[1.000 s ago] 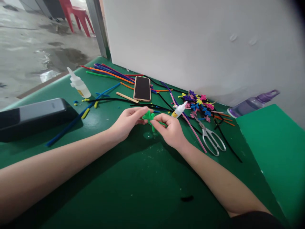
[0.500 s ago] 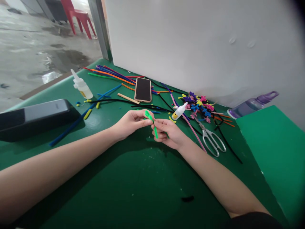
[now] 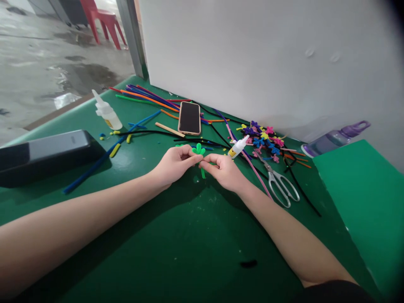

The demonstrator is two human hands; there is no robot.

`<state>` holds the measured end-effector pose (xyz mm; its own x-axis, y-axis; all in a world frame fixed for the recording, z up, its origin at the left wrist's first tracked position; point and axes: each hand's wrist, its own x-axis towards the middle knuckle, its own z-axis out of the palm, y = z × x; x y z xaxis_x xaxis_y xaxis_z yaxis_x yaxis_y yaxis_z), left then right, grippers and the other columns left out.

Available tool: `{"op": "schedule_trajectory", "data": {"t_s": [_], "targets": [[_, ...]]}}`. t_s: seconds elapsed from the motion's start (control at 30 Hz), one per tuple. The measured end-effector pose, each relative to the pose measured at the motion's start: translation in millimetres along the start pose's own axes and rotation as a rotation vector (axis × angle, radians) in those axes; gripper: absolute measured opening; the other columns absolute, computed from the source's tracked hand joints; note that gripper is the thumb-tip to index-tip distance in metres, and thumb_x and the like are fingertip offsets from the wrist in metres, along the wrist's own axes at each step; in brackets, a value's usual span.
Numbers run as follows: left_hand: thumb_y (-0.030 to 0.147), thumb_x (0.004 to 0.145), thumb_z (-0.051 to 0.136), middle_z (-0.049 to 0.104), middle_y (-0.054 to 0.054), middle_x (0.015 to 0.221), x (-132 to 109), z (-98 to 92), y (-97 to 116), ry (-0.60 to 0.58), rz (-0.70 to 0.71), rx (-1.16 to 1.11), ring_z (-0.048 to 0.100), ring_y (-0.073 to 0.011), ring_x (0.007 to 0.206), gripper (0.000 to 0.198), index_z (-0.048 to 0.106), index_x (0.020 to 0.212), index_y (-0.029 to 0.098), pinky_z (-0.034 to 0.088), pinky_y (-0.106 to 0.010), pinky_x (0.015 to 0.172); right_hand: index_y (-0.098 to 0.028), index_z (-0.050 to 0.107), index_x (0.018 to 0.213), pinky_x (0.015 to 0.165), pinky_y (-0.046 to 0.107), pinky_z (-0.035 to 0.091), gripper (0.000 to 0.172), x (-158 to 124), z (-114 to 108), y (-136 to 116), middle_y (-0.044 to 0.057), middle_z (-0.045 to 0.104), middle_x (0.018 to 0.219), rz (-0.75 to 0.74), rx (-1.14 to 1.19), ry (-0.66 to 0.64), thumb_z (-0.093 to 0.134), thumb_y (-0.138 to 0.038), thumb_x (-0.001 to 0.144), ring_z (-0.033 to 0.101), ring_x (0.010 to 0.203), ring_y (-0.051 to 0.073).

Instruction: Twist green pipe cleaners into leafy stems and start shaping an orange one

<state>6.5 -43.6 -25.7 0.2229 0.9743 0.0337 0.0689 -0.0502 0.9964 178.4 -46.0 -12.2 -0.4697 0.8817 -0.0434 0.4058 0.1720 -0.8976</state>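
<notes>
A bright green pipe cleaner (image 3: 198, 149), bent into small petal-like loops with a straight tail hanging below, is held between my two hands over the table. My left hand (image 3: 176, 163) pinches it from the left with thumb and forefinger. From the right, the fingertips of my right hand (image 3: 225, 170) close on it just under the loops. Part of the green piece is hidden by the fingers. Just behind my right hand stands a tilted small white glue bottle (image 3: 237, 147). Scissors (image 3: 279, 181) with silver handles lie to its right.
Pipe-cleaner flowers (image 3: 263, 139) are heaped at the back right, near a purple-capped water bottle (image 3: 334, 136) and a green sheet (image 3: 366, 198). A phone (image 3: 190, 118), loose pipe cleaners (image 3: 148, 97), another glue bottle (image 3: 107, 113) and a black device (image 3: 50, 155) lie behind and left.
The green loops now stand spread and upright above my fingertips, where they looked narrow before. My right hand's fingers have shifted up the stem and turned, uncovering the tail below.
</notes>
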Motion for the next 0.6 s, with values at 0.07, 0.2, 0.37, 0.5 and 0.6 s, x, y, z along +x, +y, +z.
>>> {"op": "schedule_trajectory", "data": {"t_s": [0.07, 0.2, 0.37, 0.5, 0.6], "targets": [[0.031, 0.076, 0.063, 0.045, 0.003, 0.062, -2, 3.4, 1, 0.077, -0.012, -0.004, 0.044, -0.01, 0.06, 0.023, 0.056, 0.062, 0.014, 0.032, -0.024, 0.056, -0.017, 0.061, 0.089, 0.046, 0.023, 0.023, 0.024, -3, 6, -2, -0.004, 0.045, 0.058, -0.062, -0.131, 0.103, 0.048, -0.037, 0.089, 0.032, 0.046, 0.007], [0.034, 0.076, 0.064, 0.048, 0.002, 0.063, -3, 3.1, 3, 0.089, -0.039, -0.014, 0.046, -0.0112, 0.063, 0.025, 0.057, 0.062, 0.014, 0.033, -0.025, 0.059, -0.017, 0.061, 0.084, 0.051, 0.024, 0.027, 0.022, -5, 16, -1, -0.001, 0.048, 0.06, -0.118, -0.183, 0.25, 0.049, -0.035, 0.088, 0.038, 0.052, 0.01], [0.037, 0.081, 0.059, 0.058, -0.001, 0.07, -1, -4.4, 4, -0.114, -0.022, -0.121, 0.053, -0.0132, 0.07, 0.025, 0.06, 0.071, 0.015, 0.04, -0.027, 0.07, -0.018, 0.059, 0.077, 0.041, 0.022, 0.016, 0.021, 0, 13, 5, -0.008, 0.028, 0.048, 0.085, 0.459, 0.06, 0.055, -0.038, 0.084, 0.021, 0.041, 0.006], [0.038, 0.079, 0.062, 0.058, 0.001, 0.066, 2, -7.4, 3, -0.144, -0.015, -0.138, 0.054, -0.0124, 0.066, 0.024, 0.059, 0.071, 0.015, 0.041, -0.026, 0.066, -0.016, 0.059, 0.073, 0.04, 0.021, 0.011, 0.018, 2, 10, 5, -0.009, 0.028, 0.047, 0.136, 0.674, -0.083, 0.059, -0.031, 0.082, 0.018, 0.04, 0.005], [0.039, 0.076, 0.065, 0.058, 0.001, 0.062, 3, -8.7, 1, -0.148, -0.023, -0.073, 0.054, -0.0118, 0.062, 0.026, 0.058, 0.068, 0.015, 0.04, -0.024, 0.062, -0.016, 0.059, 0.072, 0.04, 0.021, 0.011, 0.018, 1, 10, 4, -0.01, 0.028, 0.048, 0.166, 0.683, -0.102, 0.059, -0.031, 0.081, 0.017, 0.04, 0.004]]}}
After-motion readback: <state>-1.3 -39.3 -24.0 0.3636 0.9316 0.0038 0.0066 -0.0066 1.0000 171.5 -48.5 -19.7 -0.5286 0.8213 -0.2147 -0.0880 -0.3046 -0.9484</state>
